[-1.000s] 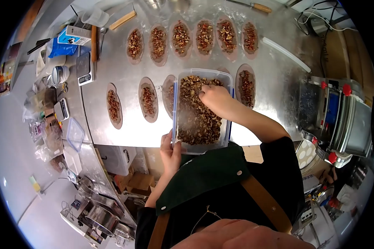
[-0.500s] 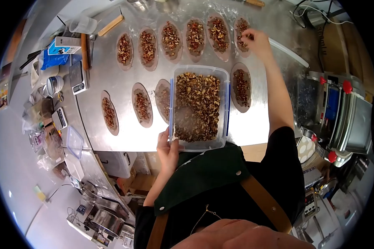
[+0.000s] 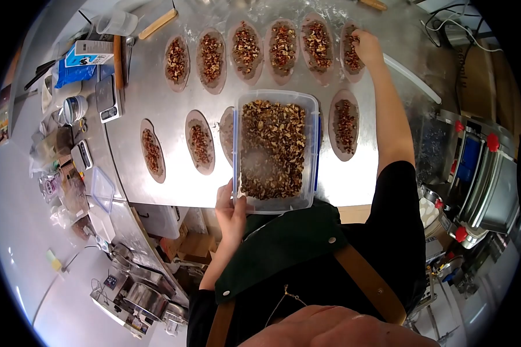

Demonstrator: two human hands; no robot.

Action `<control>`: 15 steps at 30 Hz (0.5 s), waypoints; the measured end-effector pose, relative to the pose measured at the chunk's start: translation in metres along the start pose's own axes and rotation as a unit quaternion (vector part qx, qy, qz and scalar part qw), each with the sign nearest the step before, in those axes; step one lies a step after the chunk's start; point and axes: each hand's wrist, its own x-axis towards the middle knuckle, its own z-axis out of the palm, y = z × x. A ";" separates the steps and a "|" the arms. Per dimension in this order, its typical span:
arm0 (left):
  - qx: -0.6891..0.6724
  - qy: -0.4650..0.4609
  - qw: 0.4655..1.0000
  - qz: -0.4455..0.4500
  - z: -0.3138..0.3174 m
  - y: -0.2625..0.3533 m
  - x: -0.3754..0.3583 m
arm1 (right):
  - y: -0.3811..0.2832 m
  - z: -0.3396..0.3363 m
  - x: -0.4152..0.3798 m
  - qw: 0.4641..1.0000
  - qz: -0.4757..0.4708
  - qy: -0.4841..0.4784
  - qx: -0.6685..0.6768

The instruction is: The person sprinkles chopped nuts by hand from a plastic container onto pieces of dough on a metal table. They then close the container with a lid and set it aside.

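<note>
one clear tub (image 3: 276, 93) of chopped nuts (image 3: 275, 147) is sitting at the near edge of the table (image 3: 176, 110), its near left corner being held by the left hand (image 3: 231, 214), thumb and fingers closing on it. the right hand (image 3: 369, 49) is reaching over the far right oval (image 3: 352, 65), fingers bending down at its topping (whether they are pinching anything, i cannot tell). five more topped ovals are lying left of that one, and the tub is partly covering another nearer oval (image 3: 227, 132). a white strip (image 3: 414, 78) is lying right of the right forearm.
</note>
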 end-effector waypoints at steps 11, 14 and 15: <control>-0.002 -0.006 1.000 0.012 -0.002 -0.003 -0.001 | 0.010 0.001 -0.002 1.000 -0.007 -0.011 0.015; -0.002 -0.003 1.000 0.018 -0.002 -0.005 -0.002 | 0.016 0.002 -0.006 0.997 -0.010 0.024 0.078; -0.003 0.001 1.000 0.023 -0.002 -0.008 -0.001 | 0.014 0.000 -0.009 0.996 -0.005 0.024 0.089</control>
